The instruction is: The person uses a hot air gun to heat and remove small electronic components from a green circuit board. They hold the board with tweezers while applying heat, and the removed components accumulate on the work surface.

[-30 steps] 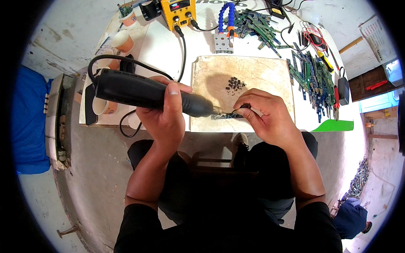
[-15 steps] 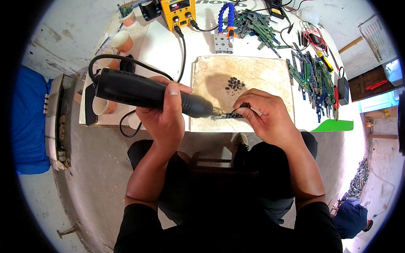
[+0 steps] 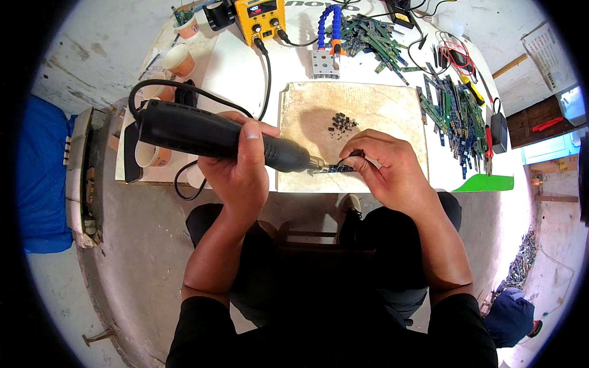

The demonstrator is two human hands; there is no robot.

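Observation:
My left hand [image 3: 241,162] is wrapped round a black hot air gun [image 3: 193,130], its thumb lying along the top. The gun's metal nozzle [image 3: 316,163] points right, at the left part of a narrow circuit board strip [image 3: 336,168] near the front edge of a stained, pale work board [image 3: 300,98]. My right hand [image 3: 389,167] is closed in a pinch at the strip's right end, on a small dark tool [image 3: 358,153] mostly hidden by the fingers. Beyond the nozzle lies a small pile of black chips [image 3: 342,124].
A yellow hot air station [image 3: 261,21] stands at the back, its cable running to the gun. Circuit board strips [image 3: 457,119] are heaped at right and far back. Paper cups [image 3: 178,60] line the left side. A blue flexible hose [image 3: 321,27] rises from a metal block [image 3: 324,64].

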